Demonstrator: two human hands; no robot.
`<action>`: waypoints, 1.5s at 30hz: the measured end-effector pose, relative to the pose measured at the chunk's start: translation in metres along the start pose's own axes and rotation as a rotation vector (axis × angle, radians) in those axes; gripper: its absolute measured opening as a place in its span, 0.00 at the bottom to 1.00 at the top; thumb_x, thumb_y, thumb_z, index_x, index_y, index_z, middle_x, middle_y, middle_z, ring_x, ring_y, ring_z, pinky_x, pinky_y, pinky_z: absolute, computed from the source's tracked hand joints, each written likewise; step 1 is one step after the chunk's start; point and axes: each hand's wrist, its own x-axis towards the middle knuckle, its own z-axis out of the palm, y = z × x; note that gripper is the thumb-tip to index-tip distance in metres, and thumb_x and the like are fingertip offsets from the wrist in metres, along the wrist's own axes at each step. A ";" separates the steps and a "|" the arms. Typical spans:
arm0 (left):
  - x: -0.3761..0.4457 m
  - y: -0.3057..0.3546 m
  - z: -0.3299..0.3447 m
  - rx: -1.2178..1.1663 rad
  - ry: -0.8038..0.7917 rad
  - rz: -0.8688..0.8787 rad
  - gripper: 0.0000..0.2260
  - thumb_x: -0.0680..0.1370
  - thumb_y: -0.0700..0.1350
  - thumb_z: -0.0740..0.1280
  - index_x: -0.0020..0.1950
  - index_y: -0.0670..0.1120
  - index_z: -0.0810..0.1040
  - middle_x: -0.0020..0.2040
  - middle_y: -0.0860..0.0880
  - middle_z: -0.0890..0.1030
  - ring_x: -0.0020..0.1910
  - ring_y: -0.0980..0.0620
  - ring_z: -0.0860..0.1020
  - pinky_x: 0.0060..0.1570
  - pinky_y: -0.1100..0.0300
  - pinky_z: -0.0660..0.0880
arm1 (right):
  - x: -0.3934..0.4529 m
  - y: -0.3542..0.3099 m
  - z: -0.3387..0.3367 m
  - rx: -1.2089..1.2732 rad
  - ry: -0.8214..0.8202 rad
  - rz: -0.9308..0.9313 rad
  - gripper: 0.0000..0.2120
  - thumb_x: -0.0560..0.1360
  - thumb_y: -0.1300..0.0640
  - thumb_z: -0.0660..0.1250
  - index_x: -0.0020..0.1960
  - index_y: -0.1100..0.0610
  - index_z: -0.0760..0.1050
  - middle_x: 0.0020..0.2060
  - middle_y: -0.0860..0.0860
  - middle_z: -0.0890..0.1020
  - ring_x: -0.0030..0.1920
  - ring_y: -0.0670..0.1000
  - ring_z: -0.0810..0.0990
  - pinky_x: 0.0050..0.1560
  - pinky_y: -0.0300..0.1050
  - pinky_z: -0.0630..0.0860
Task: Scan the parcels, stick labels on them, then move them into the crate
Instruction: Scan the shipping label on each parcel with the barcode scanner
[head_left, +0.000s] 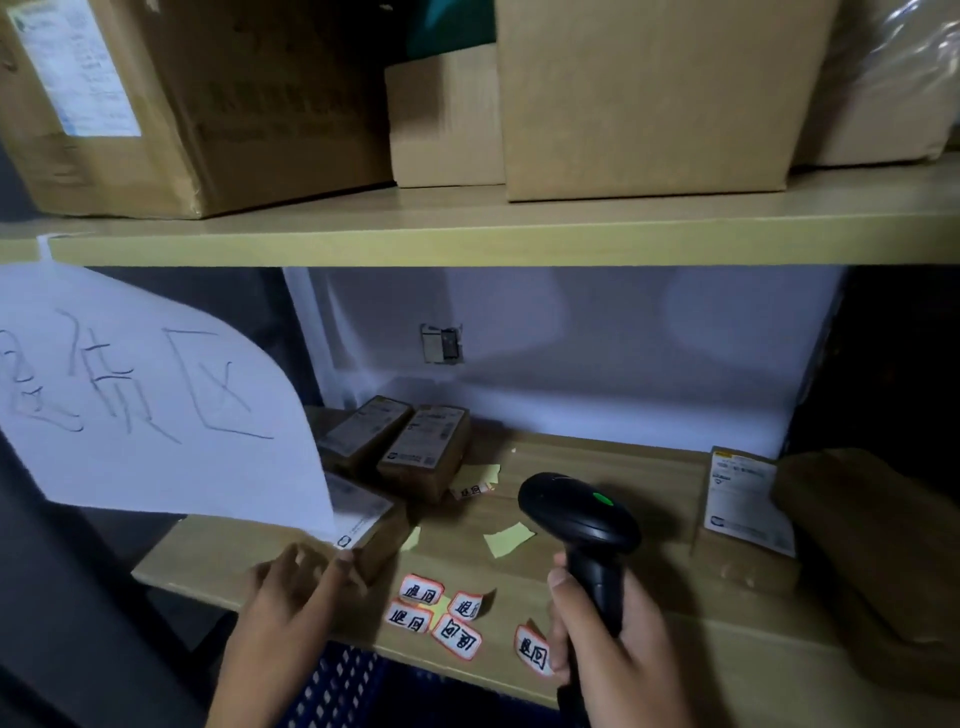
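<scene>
Parcel (358, 525), small, brown, white shipping slip on top, lies at the left front of the lower shelf (597, 467), half hidden behind a hanging paper sign (150, 395).
Left hand (301, 577) reaches in from below, palm down, fingers spread on the parcel's near edge; blurred, so cannot tell whether the grip is closed on it or only touching.
Right hand (597, 639) upright, grip clamped round the handle of a black scanner (579, 512); head tilted up and left, green light lit on top.
Two more parcels (410, 447) side by side farther back on the shelf. Another parcel (743, 514) at the right, just beside a brown padded bag (872, 551).
Labels (441, 616), white with red borders and handwritten characters, scattered along the shelf's front edge between the hands; one partly behind the right hand. Yellow backing scraps (506, 538) near them.
Blue crate (337, 686), perforated, below the shelf edge by the left forearm.
Cardboard boxes (649, 93) on the upper shelf.
</scene>
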 end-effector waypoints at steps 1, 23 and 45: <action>-0.004 0.004 0.001 0.018 0.030 0.001 0.36 0.74 0.68 0.71 0.74 0.47 0.73 0.73 0.43 0.71 0.69 0.38 0.76 0.66 0.43 0.71 | 0.000 0.001 -0.003 0.002 0.007 0.004 0.04 0.78 0.63 0.70 0.50 0.56 0.81 0.24 0.56 0.72 0.24 0.52 0.71 0.33 0.48 0.68; -0.070 0.196 0.247 -0.187 -0.614 0.514 0.08 0.78 0.56 0.70 0.48 0.52 0.80 0.45 0.56 0.86 0.47 0.53 0.84 0.49 0.57 0.78 | 0.021 -0.006 -0.132 -0.382 0.574 -0.239 0.25 0.68 0.43 0.68 0.63 0.48 0.78 0.58 0.48 0.81 0.61 0.51 0.80 0.62 0.51 0.76; -0.048 0.158 0.175 -0.634 -0.524 0.281 0.21 0.75 0.43 0.76 0.65 0.54 0.74 0.58 0.55 0.86 0.55 0.55 0.86 0.65 0.43 0.79 | 0.024 -0.019 -0.083 -0.238 0.371 -0.154 0.12 0.76 0.51 0.72 0.57 0.37 0.80 0.46 0.40 0.84 0.45 0.38 0.82 0.46 0.39 0.77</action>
